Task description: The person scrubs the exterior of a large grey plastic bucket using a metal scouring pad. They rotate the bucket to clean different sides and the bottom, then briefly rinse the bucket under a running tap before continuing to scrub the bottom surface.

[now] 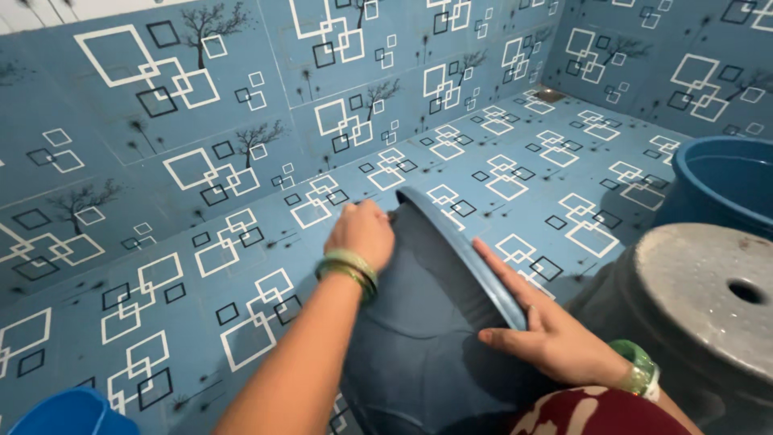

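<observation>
A large dark blue plastic tub (427, 322) lies tipped on its side on the tiled floor, its rim (459, 242) facing away from me to the right. My left hand (362, 232), with green bangles at the wrist, grips the upper rim of the tub. My right hand (543, 326), also bangled, rests flat against the rim's near edge with fingers spread along it.
A grey upturned container (700, 298) with a hole in its base stands at right. A blue bucket (721, 181) sits behind it. Another blue object (68, 415) shows at the bottom left corner. Blue patterned tiles (241, 242) cover floor and walls.
</observation>
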